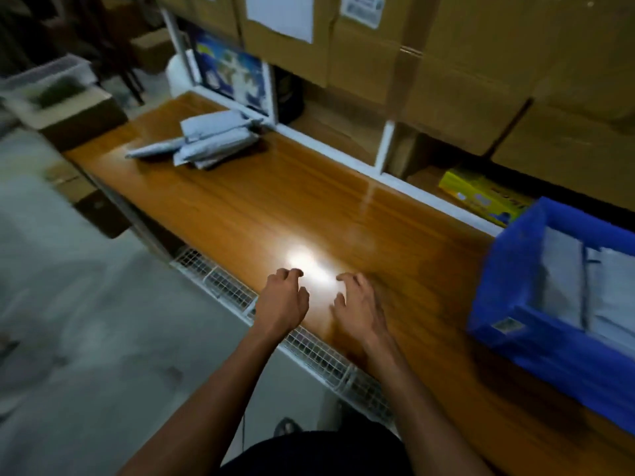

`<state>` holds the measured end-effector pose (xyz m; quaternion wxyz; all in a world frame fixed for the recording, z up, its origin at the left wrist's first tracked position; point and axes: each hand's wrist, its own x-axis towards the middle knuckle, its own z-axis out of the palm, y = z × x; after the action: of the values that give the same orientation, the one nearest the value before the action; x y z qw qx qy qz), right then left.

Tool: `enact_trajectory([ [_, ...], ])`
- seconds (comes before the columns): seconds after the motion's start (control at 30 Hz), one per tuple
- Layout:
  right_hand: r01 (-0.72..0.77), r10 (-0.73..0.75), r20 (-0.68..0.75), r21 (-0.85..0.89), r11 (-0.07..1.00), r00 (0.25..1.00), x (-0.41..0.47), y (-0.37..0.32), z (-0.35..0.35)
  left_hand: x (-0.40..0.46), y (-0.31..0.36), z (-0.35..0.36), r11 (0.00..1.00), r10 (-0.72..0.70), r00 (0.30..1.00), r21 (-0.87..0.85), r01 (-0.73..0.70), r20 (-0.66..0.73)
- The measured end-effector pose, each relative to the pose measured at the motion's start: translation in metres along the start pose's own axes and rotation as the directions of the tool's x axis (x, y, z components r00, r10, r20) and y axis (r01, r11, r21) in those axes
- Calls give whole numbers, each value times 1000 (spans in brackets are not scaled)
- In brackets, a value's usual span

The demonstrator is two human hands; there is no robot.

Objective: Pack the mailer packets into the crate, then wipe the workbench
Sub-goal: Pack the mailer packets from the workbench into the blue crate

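A pile of grey mailer packets [213, 139] lies at the far left end of the wooden workbench [261, 207]. A blue plastic crate [508, 286] stands at the right end, with grey packets [584, 290] lying flat inside it. My left hand [283, 302] and my right hand [357, 304] hover side by side over the bench's near edge, between the pile and the crate. Both hands hold nothing, and their fingers are loosely curled and apart. The picture is blurred by motion.
Stacked cardboard boxes [446, 63] fill the white shelving behind the bench. A yellow box [481, 197] sits on a low shelf near the crate. White wire mesh [309, 345] runs under the bench's front edge. A clear bin [48, 80] and more cartons stand at the far left.
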<state>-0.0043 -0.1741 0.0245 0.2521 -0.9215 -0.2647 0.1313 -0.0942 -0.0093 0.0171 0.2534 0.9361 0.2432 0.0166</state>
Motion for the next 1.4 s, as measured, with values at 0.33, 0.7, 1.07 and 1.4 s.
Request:
enact_trajectory([
  [0.33, 161, -156, 123, -25, 987, 980, 146, -104, 43, 103, -108, -78, 991, -128, 987, 34, 132, -92],
  [0.7, 252, -251, 76, -14, 968, 965, 394, -232, 103, 331, -235, -183, 959, -105, 980, 244, 144, -169],
  [1.07, 197, -201, 11, -262, 945, 979, 509, -245, 144, 376, -254, -144, 957, 37, 998, 288, -21, -52],
  [1.4, 74, -104, -82, -304, 950, 991, 467, -207, 154, 409, -279, -146, 956, -7, 990, 291, 49, -144],
])
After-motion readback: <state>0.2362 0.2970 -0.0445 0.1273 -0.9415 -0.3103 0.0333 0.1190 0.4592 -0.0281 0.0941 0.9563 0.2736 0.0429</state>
